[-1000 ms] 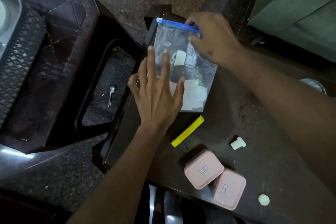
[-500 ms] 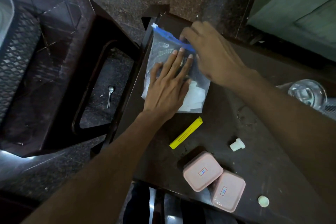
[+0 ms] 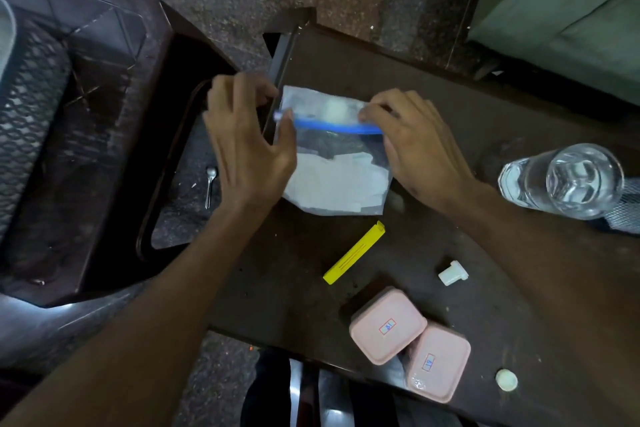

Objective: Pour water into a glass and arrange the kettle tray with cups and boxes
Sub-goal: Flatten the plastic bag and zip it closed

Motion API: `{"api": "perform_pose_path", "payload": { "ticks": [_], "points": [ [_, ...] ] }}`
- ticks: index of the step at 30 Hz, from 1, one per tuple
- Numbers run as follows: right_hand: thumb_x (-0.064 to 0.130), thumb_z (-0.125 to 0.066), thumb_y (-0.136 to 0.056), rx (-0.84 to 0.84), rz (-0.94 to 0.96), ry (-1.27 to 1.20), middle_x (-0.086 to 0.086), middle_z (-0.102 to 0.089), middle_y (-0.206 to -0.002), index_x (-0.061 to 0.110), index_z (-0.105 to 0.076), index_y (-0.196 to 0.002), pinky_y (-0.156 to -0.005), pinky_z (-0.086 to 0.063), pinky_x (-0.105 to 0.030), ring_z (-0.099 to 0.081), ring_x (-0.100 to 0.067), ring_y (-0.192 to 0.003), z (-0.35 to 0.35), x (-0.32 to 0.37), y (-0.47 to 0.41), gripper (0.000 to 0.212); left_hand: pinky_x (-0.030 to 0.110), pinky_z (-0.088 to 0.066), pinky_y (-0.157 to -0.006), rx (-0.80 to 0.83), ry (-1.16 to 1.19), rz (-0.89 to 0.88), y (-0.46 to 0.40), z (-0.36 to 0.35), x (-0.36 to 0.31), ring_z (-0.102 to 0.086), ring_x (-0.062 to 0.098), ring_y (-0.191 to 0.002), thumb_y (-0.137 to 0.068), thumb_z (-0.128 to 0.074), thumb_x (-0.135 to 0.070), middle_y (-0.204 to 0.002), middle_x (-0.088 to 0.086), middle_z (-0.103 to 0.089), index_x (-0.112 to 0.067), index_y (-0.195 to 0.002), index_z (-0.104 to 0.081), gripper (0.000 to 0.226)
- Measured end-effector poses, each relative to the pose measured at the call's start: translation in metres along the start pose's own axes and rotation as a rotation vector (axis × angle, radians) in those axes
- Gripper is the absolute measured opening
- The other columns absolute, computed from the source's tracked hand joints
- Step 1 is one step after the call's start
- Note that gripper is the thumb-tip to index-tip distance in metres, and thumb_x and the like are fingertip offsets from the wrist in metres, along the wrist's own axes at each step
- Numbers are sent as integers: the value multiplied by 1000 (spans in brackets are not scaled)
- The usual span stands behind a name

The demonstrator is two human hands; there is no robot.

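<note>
Blue zip strip (image 3: 337, 126) of your plastic bag (image 3: 337, 180) runs left to right between your hands, left hand (image 3: 247, 146) and right hand (image 3: 414, 149) each pinching one end.

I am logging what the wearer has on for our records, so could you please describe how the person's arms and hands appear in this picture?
Both the left hand and the right hand are bare: no gloves, rings, watch or bracelet show. Both forearms are uncovered all the way to the picture's lower edge, so no sleeve is visible. The nails look short and unpainted. No markings or tattoos can be made out in this dim light.
</note>
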State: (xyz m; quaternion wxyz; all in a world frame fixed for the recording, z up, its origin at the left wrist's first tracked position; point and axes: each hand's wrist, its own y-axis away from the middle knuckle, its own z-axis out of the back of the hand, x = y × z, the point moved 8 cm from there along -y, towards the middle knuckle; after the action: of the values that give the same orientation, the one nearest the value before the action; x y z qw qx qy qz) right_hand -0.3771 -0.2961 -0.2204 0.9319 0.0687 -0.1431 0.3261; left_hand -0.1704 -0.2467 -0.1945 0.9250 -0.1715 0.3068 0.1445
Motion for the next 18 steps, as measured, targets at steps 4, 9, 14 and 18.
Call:
{"api": "perform_pose_path", "payload": {
  "ticks": [4, 9, 14, 18],
  "points": [
    [11, -62, -93, 5, -29, 15, -9, -60, -137, 14, -67, -127, -91, -45, -43, -57, -34, -123, -5, -1, 16, 34, 35, -30, -95, 70, -165, -194, -13, -4, -19, -52, 22, -124, -94, -66, -36, -134, 7, -58, -19, -132, -65, 41],
    [9, -71, -92, 53, -79, 40, -11, -58, -145, 14, -64, -138, -98, -47, -44, -54, -34, -131, -12, 6, 24, 47, 48, -22, -127, 451, -397, -435, 9, -59, -28, -17, 21, -166, -113, -31, -49, -180, 6, -15, -23, -170, -27, 63],
    [3, -65, -94, 77, -107, 44, -8, -52, -153, 15, -57, -148, -102, -49, -46, -51, -32, -134, -15, 13, 20, 55, 47, -19, -130, 487, -468, -504, 3, -76, -9, -9, 15, -167, -115, -21, -46, -181, 0, -9, -24, -172, -14, 62],
    [19, -53, -106, 71, -95, 19, -7, -51, -155, 13, -55, -149, -105, -49, -47, -50, -30, -136, -12, 15, 29, 44, 48, -20, -131, 486, -499, -556, 5, -81, -6, -8, 16, -167, -114, -22, -44, -181, 3, -6, -21, -173, -9, 65]
  ]
}}
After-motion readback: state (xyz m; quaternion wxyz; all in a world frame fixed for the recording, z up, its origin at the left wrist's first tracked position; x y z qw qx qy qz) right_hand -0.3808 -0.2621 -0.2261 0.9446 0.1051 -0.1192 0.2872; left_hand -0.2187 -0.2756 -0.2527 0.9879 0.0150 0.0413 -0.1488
